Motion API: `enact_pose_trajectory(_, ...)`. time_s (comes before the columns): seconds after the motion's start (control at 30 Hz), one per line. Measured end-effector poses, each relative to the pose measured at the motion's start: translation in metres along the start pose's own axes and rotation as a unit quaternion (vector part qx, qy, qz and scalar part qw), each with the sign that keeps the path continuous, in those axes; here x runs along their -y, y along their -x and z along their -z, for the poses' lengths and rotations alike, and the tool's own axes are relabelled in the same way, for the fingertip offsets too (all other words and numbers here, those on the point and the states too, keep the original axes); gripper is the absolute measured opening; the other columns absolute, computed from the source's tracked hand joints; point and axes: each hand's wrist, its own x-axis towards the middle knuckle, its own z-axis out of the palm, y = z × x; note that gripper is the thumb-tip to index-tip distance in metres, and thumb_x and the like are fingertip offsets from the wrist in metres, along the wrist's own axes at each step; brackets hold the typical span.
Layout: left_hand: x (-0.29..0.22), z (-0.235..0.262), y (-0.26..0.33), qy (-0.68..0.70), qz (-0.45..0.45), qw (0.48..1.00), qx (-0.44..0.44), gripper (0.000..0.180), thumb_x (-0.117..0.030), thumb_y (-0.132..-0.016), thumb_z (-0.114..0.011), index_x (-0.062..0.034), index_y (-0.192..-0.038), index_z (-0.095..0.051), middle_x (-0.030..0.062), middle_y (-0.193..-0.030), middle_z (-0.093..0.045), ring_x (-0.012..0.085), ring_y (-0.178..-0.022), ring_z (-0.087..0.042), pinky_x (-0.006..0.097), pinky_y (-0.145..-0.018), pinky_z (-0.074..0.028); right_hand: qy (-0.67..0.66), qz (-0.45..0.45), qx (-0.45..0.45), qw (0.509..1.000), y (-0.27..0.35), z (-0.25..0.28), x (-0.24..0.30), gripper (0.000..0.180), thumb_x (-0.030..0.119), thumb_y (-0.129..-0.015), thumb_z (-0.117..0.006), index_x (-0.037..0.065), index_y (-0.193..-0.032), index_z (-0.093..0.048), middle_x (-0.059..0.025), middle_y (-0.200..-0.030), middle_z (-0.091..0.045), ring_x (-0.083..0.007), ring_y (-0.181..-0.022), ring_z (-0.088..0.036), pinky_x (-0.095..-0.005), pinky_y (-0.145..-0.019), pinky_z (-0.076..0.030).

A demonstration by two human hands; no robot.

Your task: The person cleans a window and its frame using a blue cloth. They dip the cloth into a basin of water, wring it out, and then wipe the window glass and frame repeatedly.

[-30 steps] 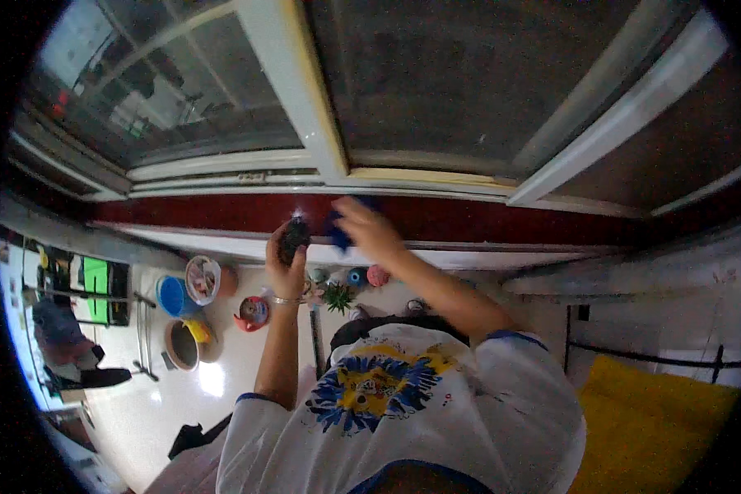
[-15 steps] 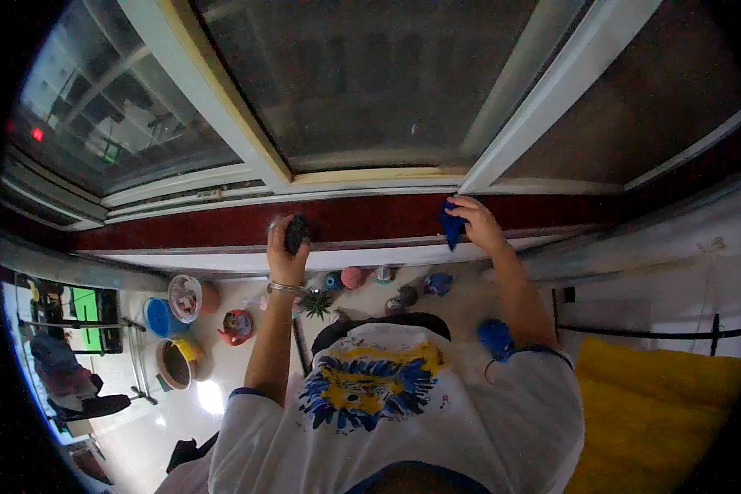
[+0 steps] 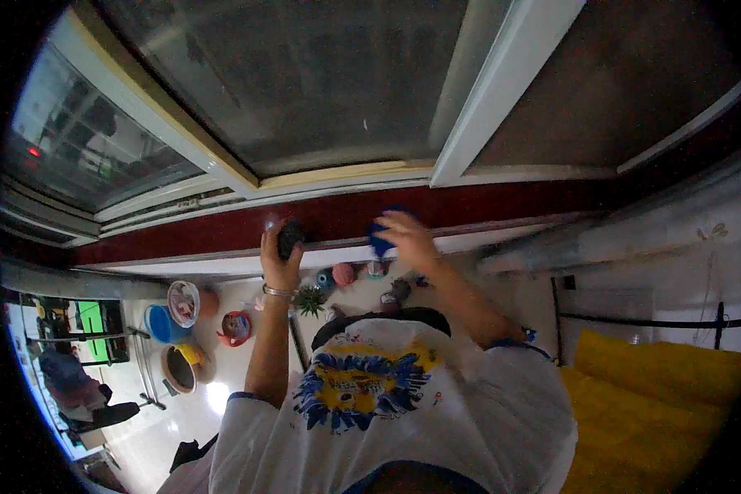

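My left hand is closed around a dark grey, rounded object at the edge of the dark red windowsill. Its exact kind is too dim to tell. Farther right, my right hand is blurred by motion over the sill's front edge. A dark blue cloth is under its fingers, gripped and partly hidden by them. Above the sill rises a sliding window with a pale frame.
On the floor below are a spiky green plant, a pink ball-like object, a red container, a blue bucket and a brown pot. A yellow cover lies at right, a clothes rack stands at left.
My right hand has swept left along the sill with the blue cloth, closer to my left hand. The left hand still holds the dark object. The view has shifted slightly.
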Motion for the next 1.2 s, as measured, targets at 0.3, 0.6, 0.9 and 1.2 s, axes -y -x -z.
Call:
enact_pose_trajectory(0.3,-0.005,-0.018,-0.007,-0.07,-0.036,0.997,0.016,0.049,-0.006,-0.068,-0.066,-0.0051,-0.116,-0.054,0.0159,-0.112,-0.058,0.0349,-0.106,-0.052,0.043,-0.092,-0.043,0.11,-0.173,-0.1,0.974,0.081,0.125,-0.11,0.034,-0.001,-0.064,-0.065,0.011,-0.094,-0.071,-0.0091,-0.121,-0.058,-0.0301,-0.117,-0.05,-0.0407,-0.101,-0.039)
enact_pose_trajectory(0.6,-0.019,-0.02,-0.018,-0.069,-0.047,0.996,-0.026,0.05,-0.006,-0.069,-0.066,-0.0048,-0.117,-0.054,0.0155,-0.116,-0.056,0.0351,-0.108,-0.051,0.043,-0.094,-0.042,0.022,0.086,-0.03,0.996,-0.083,-0.065,0.026,0.036,0.006,-0.075,-0.058,0.013,-0.109,-0.066,-0.0083,-0.132,-0.05,-0.0281,-0.126,-0.042,-0.0414,-0.106,-0.035)
enact_pose_trajectory(0.9,0.0,-0.021,-0.015,-0.125,-0.068,0.99,-0.002,0.055,-0.004,-0.066,-0.067,-0.0066,-0.119,-0.053,0.0175,-0.119,-0.051,0.0367,-0.11,-0.049,0.044,-0.094,-0.041,0.05,-0.057,-0.031,0.997,-0.001,0.04,-0.054,0.043,-0.006,-0.069,-0.059,0.013,-0.107,-0.068,-0.0091,-0.126,-0.055,-0.0287,-0.122,-0.046,-0.0386,-0.103,-0.039)
enact_pose_trajectory(1.2,-0.039,-0.037,-0.026,-0.294,-0.092,0.951,0.034,0.078,-0.035,-0.062,-0.08,-0.014,-0.13,-0.047,0.0206,-0.137,-0.037,0.0424,-0.116,-0.041,0.052,-0.096,-0.036,-0.363,-0.169,-0.261,0.878,0.005,0.088,-0.027,0.034,-0.004,-0.076,-0.056,0.005,-0.108,-0.061,-0.012,-0.114,-0.059,-0.0278,-0.104,-0.057,-0.04,-0.094,-0.045)
